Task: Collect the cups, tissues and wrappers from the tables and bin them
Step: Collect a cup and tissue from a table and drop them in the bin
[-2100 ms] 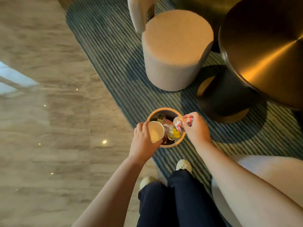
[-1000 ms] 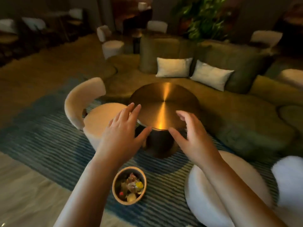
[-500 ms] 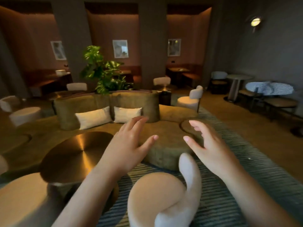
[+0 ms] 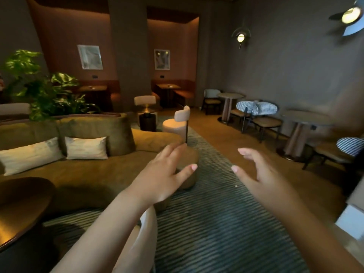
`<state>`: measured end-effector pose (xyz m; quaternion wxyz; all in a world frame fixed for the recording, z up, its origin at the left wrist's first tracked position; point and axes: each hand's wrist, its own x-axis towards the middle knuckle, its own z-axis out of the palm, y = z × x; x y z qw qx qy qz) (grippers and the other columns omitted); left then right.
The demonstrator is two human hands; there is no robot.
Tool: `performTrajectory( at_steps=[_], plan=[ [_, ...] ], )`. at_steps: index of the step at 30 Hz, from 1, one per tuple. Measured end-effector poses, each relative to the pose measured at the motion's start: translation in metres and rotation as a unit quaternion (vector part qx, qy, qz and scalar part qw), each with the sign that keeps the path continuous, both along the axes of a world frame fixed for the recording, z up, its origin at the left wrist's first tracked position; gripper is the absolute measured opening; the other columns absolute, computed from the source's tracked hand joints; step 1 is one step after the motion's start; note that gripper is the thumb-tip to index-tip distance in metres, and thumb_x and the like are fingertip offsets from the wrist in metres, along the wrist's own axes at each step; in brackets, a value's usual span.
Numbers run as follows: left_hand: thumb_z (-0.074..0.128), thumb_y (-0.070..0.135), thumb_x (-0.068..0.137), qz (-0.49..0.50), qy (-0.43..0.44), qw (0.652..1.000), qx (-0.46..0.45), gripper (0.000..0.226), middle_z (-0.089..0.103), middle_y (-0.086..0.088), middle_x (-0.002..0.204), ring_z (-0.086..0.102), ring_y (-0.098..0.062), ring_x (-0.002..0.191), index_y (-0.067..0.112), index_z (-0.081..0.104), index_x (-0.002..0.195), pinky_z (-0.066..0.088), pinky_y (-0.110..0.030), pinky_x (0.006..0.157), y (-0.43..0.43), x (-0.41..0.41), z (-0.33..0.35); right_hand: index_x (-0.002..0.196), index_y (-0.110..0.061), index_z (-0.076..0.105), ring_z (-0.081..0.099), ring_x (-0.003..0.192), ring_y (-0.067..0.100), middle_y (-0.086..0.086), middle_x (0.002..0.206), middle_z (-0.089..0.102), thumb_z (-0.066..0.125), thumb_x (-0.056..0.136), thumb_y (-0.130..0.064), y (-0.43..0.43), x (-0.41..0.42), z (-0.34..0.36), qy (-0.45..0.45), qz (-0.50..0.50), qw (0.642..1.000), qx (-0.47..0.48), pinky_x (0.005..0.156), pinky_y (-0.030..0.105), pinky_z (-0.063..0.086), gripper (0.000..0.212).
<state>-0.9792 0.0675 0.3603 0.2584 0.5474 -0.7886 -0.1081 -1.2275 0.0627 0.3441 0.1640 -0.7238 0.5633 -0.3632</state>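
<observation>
observation: left hand (image 4: 161, 174) is held in the air above the left edge of the striped blue-grey rug (image 4: 216, 223), back up, fingers straight and spread, thumb out to the side. it holds nothing. right hand (image 4: 262, 178) is held above the right half of the rug, fingers extended with a slight bend, thumb apart. it also holds nothing. the two hands are level and well apart.

litter: a small pale speck (image 4: 236, 186) lies on the rug between the hands. it is too small to tell whether it is a tissue or a wrapper.

surroundings: an olive-green velvet sofa (image 4: 88, 174) borders the rug's left side, with two white rectangular cushions (image 4: 85, 147) against its back. a round brass-topped bench (image 4: 17, 209) stands off the rug's near left corner. a cream upholstered chair back (image 4: 147, 233) rises at the rug's near left edge, under the left forearm. two round pale pedestal benches (image 4: 306, 116) stand beyond the rug's right side, along the wall. what lies on their tops cannot be made out.
</observation>
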Motion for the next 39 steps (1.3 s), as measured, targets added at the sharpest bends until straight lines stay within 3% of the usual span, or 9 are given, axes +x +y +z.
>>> performTrajectory(
  at_steps=[5, 8, 11, 14, 19, 25, 29, 34, 39],
  plan=[
    [0.027, 0.071, 0.078, 0.031, -0.030, 0.999, -0.011, 0.080, 0.018, 0.012, 0.153, 0.032, -0.014, 0.132, 0.030, 0.022, 0.146, 0.036, -0.039, 0.105, -0.080, -0.043, -0.015, 0.135, -0.040, 0.036, 0.037, 0.114, -0.003, -0.023, 0.130, 0.038, 0.050, 0.089, -0.051, -0.086, -0.038, -0.026, -0.006, 0.020, 0.999, 0.026, 0.084, 0.023, 0.033, 0.049],
    [0.035, 0.073, 0.077, 0.016, 0.017, 0.999, -0.037, 0.078, 0.031, 0.011, 0.147, 0.036, -0.007, 0.127, 0.030, 0.033, 0.142, 0.039, -0.023, 0.099, -0.143, -0.069, -0.041, 0.130, -0.040, 0.042, 0.037, 0.096, -0.014, -0.025, 0.117, 0.040, 0.051, 0.090, -0.047, -0.157, -0.068, -0.039, 0.015, 0.029, 0.998, 0.054, 0.072, 0.011, 0.031, 0.042],
    [0.036, 0.074, 0.077, 0.011, 0.053, 0.996, -0.069, 0.074, 0.038, 0.016, 0.140, 0.034, 0.003, 0.121, 0.033, 0.037, 0.138, 0.025, -0.006, 0.086, -0.219, -0.101, -0.062, 0.130, -0.041, 0.043, 0.036, 0.089, -0.021, -0.028, 0.114, 0.040, 0.053, 0.090, -0.045, -0.236, -0.110, -0.045, -0.002, -0.011, 0.998, 0.065, 0.066, 0.008, 0.028, 0.041],
    [0.035, 0.074, 0.078, 0.016, 0.065, 0.996, -0.064, 0.072, 0.035, 0.017, 0.142, 0.026, 0.009, 0.119, 0.037, 0.032, 0.139, 0.024, -0.012, 0.093, -0.299, -0.138, -0.068, 0.129, -0.043, 0.044, 0.039, 0.096, -0.021, -0.029, 0.119, 0.041, 0.054, 0.089, -0.045, -0.302, -0.152, -0.046, -0.032, -0.040, 0.997, 0.056, 0.069, 0.008, 0.030, 0.041],
    [0.032, 0.073, 0.078, -0.017, 0.066, 0.997, -0.021, 0.075, 0.028, 0.013, 0.148, 0.025, -0.009, 0.133, 0.035, 0.028, 0.142, 0.026, -0.028, 0.104, -0.419, -0.214, -0.068, 0.119, -0.050, 0.043, 0.043, 0.100, -0.021, -0.033, 0.111, 0.045, 0.042, 0.070, -0.069, -0.374, -0.227, -0.046, -0.085, -0.091, 0.992, 0.018, 0.075, 0.012, 0.034, 0.053],
    [0.028, 0.081, 0.071, -0.077, 0.013, 0.995, 0.063, 0.083, 0.013, 0.020, 0.152, 0.013, -0.005, 0.138, 0.042, 0.015, 0.144, 0.020, -0.034, 0.111, -0.550, -0.310, -0.076, 0.122, -0.039, 0.046, 0.048, 0.099, -0.009, -0.015, 0.120, 0.050, 0.055, 0.088, -0.036, -0.484, -0.327, -0.065, -0.095, -0.158, 0.983, -0.006, 0.075, 0.013, 0.036, 0.034],
    [0.023, 0.085, 0.072, -0.050, 0.016, 0.999, 0.004, 0.082, 0.017, 0.021, 0.150, 0.019, -0.006, 0.136, 0.046, 0.014, 0.142, 0.026, -0.033, 0.107, -0.642, -0.372, -0.077, 0.129, -0.029, 0.046, 0.048, 0.106, 0.000, -0.011, 0.123, 0.048, 0.056, 0.090, -0.033, -0.584, -0.391, -0.072, -0.083, -0.147, 0.986, -0.007, 0.079, 0.012, 0.035, 0.040],
    [0.016, 0.085, 0.074, -0.007, 0.023, 0.999, -0.039, 0.080, 0.020, 0.016, 0.151, 0.021, -0.009, 0.136, 0.045, 0.011, 0.143, 0.028, -0.038, 0.108, -0.766, -0.450, -0.067, 0.133, -0.036, 0.041, 0.043, 0.117, 0.002, -0.013, 0.132, 0.042, 0.053, 0.087, -0.047, -0.732, -0.470, -0.061, -0.058, -0.112, 0.992, 0.001, 0.092, 0.026, 0.038, 0.049],
    [0.023, 0.081, 0.076, 0.037, -0.044, 0.998, -0.014, 0.080, 0.014, 0.013, 0.154, 0.019, -0.014, 0.138, 0.041, 0.013, 0.144, 0.025, -0.038, 0.108, -0.883, -0.485, -0.065, 0.130, -0.048, 0.038, 0.038, 0.118, -0.005, -0.026, 0.130, 0.037, 0.056, 0.073, -0.065, -0.877, -0.499, -0.059, -0.085, -0.034, 0.996, 0.021, 0.088, 0.021, 0.034, 0.063]
  ],
)
